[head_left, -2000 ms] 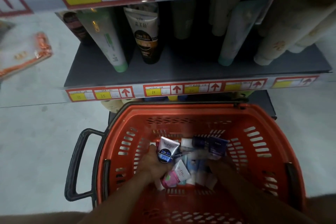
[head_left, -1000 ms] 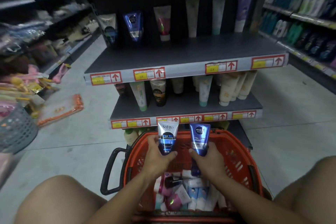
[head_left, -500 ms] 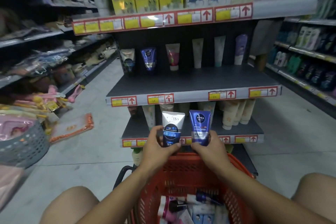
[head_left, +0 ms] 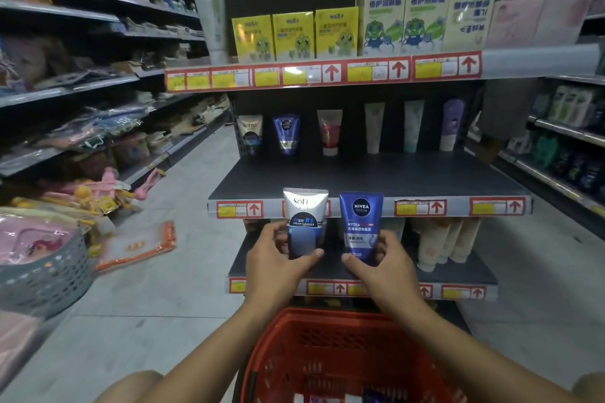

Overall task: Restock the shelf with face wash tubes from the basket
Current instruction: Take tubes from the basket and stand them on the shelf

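Note:
My left hand (head_left: 273, 263) grips a white and dark blue Softto face wash tube (head_left: 305, 221), held upright cap down. My right hand (head_left: 384, 267) grips a blue Nivea Men tube (head_left: 360, 222) the same way, right beside it. Both tubes are raised in front of the edge of the dark middle shelf (head_left: 366, 178). At the back of that shelf stand several tubes, among them a matching Softto tube (head_left: 250, 134) and a blue tube (head_left: 286, 132). The red basket (head_left: 334, 347) sits below my arms, its contents mostly out of view.
A lower shelf (head_left: 458, 271) holds cream tubes at the right. The top shelf carries yellow and green boxes (head_left: 294, 33). A grey basket (head_left: 42, 268) and an orange-edged packet (head_left: 137, 245) lie on the floor at the left. Aisle shelving lines both sides.
Both hands came up out of the basket, each with a tube, and rose to the middle shelf's edge. My view tilted up from the basket to the shelves.

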